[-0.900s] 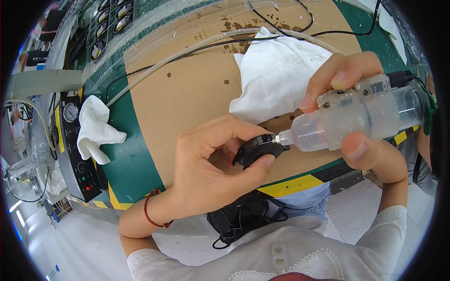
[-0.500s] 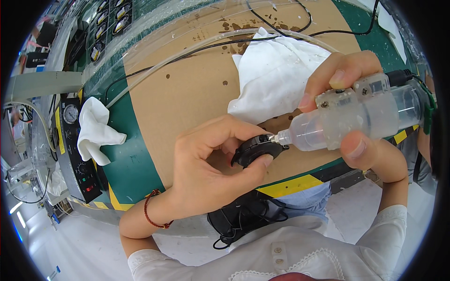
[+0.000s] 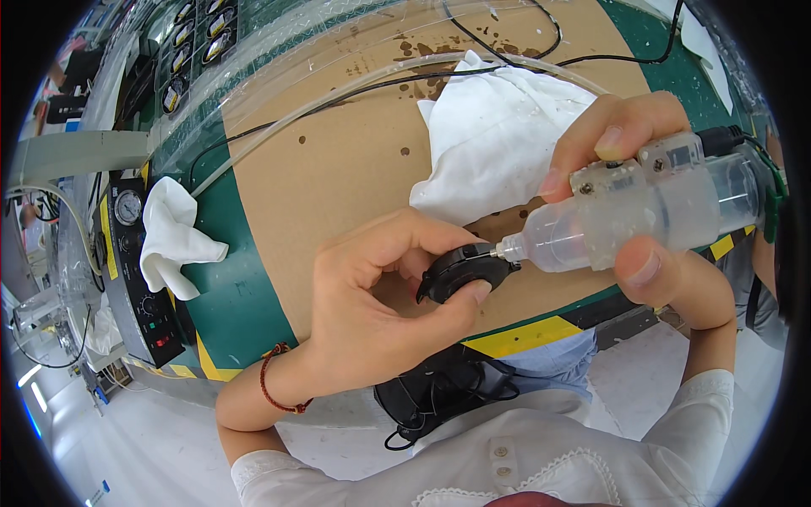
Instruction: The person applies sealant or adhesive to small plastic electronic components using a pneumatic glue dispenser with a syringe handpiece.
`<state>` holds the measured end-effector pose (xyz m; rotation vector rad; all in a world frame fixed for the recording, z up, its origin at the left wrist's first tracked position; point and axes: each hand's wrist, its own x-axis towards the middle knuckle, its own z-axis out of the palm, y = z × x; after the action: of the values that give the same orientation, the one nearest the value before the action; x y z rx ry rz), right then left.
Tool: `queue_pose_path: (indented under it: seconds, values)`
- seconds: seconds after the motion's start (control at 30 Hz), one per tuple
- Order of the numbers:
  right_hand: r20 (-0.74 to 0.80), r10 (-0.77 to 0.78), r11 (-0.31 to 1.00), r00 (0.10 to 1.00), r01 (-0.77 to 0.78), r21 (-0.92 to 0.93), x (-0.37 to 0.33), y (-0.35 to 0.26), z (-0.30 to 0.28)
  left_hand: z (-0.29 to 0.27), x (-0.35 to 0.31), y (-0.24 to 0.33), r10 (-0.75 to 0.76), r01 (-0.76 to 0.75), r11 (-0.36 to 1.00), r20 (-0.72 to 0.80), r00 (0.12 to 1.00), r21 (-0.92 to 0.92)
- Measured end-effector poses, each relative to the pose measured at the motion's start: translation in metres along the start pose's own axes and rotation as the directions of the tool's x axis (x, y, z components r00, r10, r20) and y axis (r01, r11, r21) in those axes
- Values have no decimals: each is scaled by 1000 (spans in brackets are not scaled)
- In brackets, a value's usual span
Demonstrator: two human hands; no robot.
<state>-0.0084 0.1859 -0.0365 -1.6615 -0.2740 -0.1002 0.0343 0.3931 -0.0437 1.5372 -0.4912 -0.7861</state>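
My left hand (image 3: 372,291) pinches a round black watch case (image 3: 465,275) between thumb and fingers, tilted up over the brown board. In my right hand (image 3: 632,127) lies a clear dispensing syringe (image 3: 557,238) with a translucent clamp-on holder, gripped by fingers above and thumb below. Its short metal needle (image 3: 497,251) points left and meets the upper right edge of the watch case, where a small side part sits. Whether anything flows from the needle is too small to tell. My left fingertips are partly hidden behind the case.
A spotted brown cardboard sheet (image 3: 321,186) covers the green bench. White cloths lie behind my hands (image 3: 498,135) and at left (image 3: 176,237). A black controller with a gauge (image 3: 139,270) stands at the left edge. Cables and a hose (image 3: 338,89) cross the back, near a tray of round parts (image 3: 198,42).
Both hands hold almost the same place. The watch case and needle tip have shifted very slightly against each other; the grips are unchanged.
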Motion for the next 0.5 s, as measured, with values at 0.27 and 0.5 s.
queue_pose_path:
  seconds: [0.27,0.5]
  values:
    - [-32,-62,998,998,61,-27,-1,-6,4,0,-1,0,-5,5,1000,-8,1000,-7]
    - [-18,-112,993,994,111,-47,1,4,1,1,0,0,8,-9,998,-13,1000,-58]
